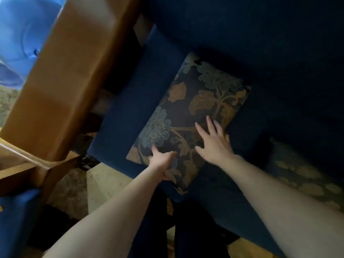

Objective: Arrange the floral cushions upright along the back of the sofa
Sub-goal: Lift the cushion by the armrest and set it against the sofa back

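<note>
A floral cushion [193, 116] is being handled on the blue sofa [279, 53], lying against the seat and the padded armrest at the left end rather than standing at the back. Its near edge is being gripped by the left hand [162, 161], fingers curled around the fabric, while the right hand [214, 142] is being pressed flat on its face, fingers spread. To stand it well, the gripped edge should be lifted while the far edge is being pushed into the backrest. A second floral cushion [305, 177] is apparently lying flat further right, though dimly seen. No containers are being shown.
</note>
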